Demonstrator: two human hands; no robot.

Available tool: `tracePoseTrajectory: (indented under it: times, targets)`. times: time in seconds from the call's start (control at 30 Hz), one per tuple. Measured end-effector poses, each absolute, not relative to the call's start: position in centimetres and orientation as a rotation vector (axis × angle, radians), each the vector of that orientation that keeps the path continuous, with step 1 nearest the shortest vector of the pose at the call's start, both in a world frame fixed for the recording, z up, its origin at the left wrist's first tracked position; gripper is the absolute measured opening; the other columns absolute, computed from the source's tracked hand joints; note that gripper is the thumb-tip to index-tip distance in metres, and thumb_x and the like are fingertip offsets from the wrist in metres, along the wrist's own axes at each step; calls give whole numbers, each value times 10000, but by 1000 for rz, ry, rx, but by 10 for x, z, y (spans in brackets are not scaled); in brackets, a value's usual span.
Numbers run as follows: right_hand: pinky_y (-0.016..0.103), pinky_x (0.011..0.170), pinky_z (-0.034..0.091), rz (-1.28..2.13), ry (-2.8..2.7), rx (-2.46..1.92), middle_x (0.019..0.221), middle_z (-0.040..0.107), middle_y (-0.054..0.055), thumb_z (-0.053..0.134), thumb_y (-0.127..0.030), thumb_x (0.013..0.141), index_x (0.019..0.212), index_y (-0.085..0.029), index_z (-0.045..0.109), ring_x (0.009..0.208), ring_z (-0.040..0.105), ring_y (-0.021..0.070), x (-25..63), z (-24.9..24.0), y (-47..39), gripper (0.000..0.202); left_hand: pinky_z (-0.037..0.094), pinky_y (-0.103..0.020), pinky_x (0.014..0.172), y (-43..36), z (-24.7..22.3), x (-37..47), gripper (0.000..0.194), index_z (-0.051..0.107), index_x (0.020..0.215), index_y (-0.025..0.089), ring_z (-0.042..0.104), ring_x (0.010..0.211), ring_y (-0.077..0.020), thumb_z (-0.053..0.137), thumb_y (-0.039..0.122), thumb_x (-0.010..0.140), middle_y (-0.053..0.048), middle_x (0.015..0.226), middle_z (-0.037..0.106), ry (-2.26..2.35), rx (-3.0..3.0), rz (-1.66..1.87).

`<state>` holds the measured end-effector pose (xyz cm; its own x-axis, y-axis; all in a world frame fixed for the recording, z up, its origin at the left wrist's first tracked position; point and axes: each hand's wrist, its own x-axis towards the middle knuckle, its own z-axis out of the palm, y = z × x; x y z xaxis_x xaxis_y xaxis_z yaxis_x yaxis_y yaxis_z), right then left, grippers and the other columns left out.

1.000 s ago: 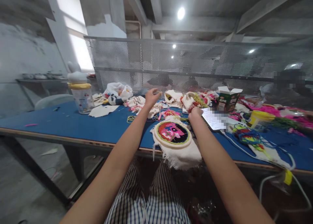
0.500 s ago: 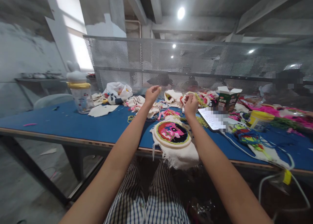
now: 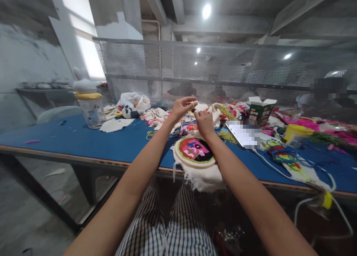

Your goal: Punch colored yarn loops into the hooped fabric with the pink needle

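Observation:
My left hand is raised over the far part of the table, fingers pinched on what looks like a thin yellowish strand. Close beside it on the right, my right hand has its fingers bent together; what they hold is too small to make out. Below my hands, a round embroidery hoop lies at the table's front edge, its pink, black, orange and green picture facing up. Fringed white cloth hangs from the hoop over the edge.
On the blue table stand a clear bottle, a green box and a yellow tub. A phone with a white cable lies right of my hands. Yarn and cloth scraps cover the back, before a perforated metal screen.
My hands have come together from apart: the left moved right, the right moved left. The hoop stays in place on the table.

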<state>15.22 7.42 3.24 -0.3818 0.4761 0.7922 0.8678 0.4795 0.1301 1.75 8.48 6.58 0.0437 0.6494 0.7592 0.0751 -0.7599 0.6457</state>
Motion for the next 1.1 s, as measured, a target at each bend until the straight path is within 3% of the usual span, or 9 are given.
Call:
tracePoseTrajectory:
  times: [0.17, 0.33, 0.53, 0.7, 0.9, 1.1]
  targets:
    - [332, 719, 369, -734, -2092, -1166, 862, 611, 154, 308, -53, 855, 927, -97, 639, 870, 495, 246, 149, 27, 81, 341, 456, -374, 793, 88, 59, 21, 552, 612, 1068, 107, 591, 934, -248, 751, 275, 561, -165, 1137, 601, 765, 1982, 1512]
    - [311, 708, 375, -712, -2054, -1172, 880, 612, 143, 309, -93, 879, 975, -92, 628, 862, 502, 236, 155, 28, 82, 333, 427, -394, 863, 88, 57, 15, 615, 546, 1160, 95, 544, 1044, -269, 721, 295, 605, -198, 1255, 506, 714, 1954, 1353]
    - [288, 693, 376, -671, -2025, -1108, 838, 623, 88, 355, -148, 887, 1046, -181, 612, 805, 514, 213, 159, 31, 80, 305, 421, -410, 869, 88, 53, 9, 604, 566, 1142, 112, 573, 998, -257, 736, 212, 571, -184, 1180, 556, 643, 1947, 1163]
    - [283, 698, 374, -637, -1987, -1059, 826, 630, 75, 331, -133, 886, 1057, -188, 603, 797, 519, 206, 158, 30, 82, 326, 432, -380, 849, 90, 49, 9, 497, 635, 1035, 148, 585, 947, -224, 726, 152, 547, -124, 1076, 621, 618, 1979, 1078]
    - [291, 728, 378, -580, -1928, -1050, 865, 641, 90, 321, -109, 873, 1018, -154, 603, 827, 528, 211, 162, 31, 83, 320, 429, -327, 809, 99, 44, 2, 366, 659, 958, 160, 578, 919, -193, 677, 205, 595, -89, 1039, 638, 788, 1928, 1170]
    - [300, 754, 381, -537, -1886, -1054, 881, 642, 106, 314, -99, 869, 1021, -130, 596, 848, 537, 219, 162, 32, 83, 321, 437, -306, 619, 106, 38, -3, 123, 686, 708, 137, 591, 609, -154, 639, 233, 647, -51, 665, 653, 1025, 1843, 1175]
